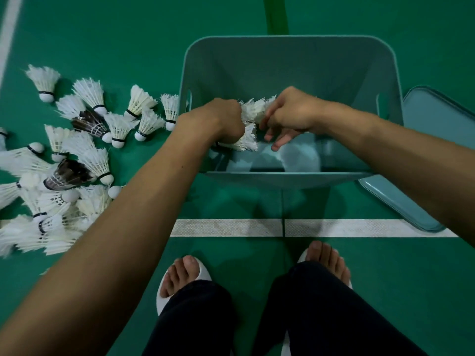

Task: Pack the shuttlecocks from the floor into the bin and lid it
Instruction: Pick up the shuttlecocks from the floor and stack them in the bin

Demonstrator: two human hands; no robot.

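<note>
shuttlecock bunch (246, 142), white feather, sits in both hands over the open bin (290, 68), toward its 8 o'clock corner, just above the inside. left hand (226, 122) is curled in a fist round several of them, with the skirts poking out toward 3 o'clock. right hand (290, 111) pinches the feather tops of the same bunch with its thumb and first fingers; the other fingers hang loose, half straight. the bin inside looks mostly bare, though the bottom is hard to read through the glare. a pile (77, 160) of loose shuttlecocks, mostly white with a couple dark-feathered, lies on the floor (128, 34) at 9 o'clock of the bin, the nearest right beside its wall. lid (431, 119) lies flat on the floor at 3 o'clock of the bin, not on yet. handling guess: very light, with brittle feathers that crush easily and skirts that nest together. best taken by the cork base or low on the skirt, in a soft grip, a few at once. white court line (359, 227) and the person's feet (183, 276) are at 6 o'clock.
</note>
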